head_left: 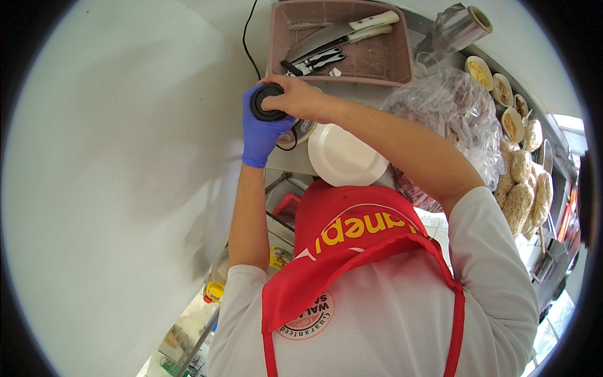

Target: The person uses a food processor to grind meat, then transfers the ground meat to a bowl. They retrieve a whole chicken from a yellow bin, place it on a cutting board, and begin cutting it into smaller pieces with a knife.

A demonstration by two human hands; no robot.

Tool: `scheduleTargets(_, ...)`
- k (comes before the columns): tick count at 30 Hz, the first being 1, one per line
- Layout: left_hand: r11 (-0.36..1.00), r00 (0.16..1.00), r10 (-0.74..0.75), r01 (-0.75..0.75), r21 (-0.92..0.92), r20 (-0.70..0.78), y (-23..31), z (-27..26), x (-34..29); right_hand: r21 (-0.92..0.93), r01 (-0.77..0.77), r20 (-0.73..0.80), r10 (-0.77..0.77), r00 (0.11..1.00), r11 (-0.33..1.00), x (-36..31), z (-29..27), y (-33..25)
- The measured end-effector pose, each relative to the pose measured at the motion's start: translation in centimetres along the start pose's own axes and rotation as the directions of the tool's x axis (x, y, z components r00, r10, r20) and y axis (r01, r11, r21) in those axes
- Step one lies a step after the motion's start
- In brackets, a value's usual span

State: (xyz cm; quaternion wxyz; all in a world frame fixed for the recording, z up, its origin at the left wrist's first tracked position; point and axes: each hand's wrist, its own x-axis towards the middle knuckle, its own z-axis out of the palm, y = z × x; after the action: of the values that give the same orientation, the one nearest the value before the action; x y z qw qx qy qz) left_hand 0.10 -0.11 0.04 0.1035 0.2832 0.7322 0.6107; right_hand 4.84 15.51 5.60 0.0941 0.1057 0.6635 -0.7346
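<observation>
A black round-topped device (260,114) stands close to the wall, seen from above. My left hand (262,135), in a blue glove, wraps round its side. From the right my bare right hand (294,98) grips the top, thumb lying on its round face. A thin black cord (290,148) loops below it. Partly hidden behind my hands is a clear container (306,127); whether the device touches it I cannot tell. A white oval plate (347,157) sits beside the container, under my right forearm.
Behind my hands, a pink plastic basket (402,80) holds knives (352,30) and black-handled tools (323,60). To the right are a large clear plastic bag (455,107), a wrap roll (477,22), small food bowls (479,72) and bagged grainy food (520,188). The wall (125,157) borders my left.
</observation>
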Motion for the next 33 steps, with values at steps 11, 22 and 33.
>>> scheduleTargets(11, 0.999, 0.999, 0.032, -0.031, 0.036, -0.007, -0.4, 0.1, 0.3, -0.055, 0.055, 0.020, -0.054, 0.998, 0.997, 1.0, -0.4, 1.3)
scheduleTargets(22, 0.999, 1.000, 0.023, -0.023, 0.032, 0.020, 0.0, 0.1, 0.2, -0.054, -0.002, 0.056, 0.005, 0.998, 0.999, 0.8, -0.8, 0.8)
scheduleTargets(33, 1.000, 1.000, 0.017, -0.017, -0.013, 0.003, -0.4, 0.0, 0.1, -0.046, 0.007, 0.015, -0.006, 1.000, 0.999, 0.2, -0.2, 0.1)
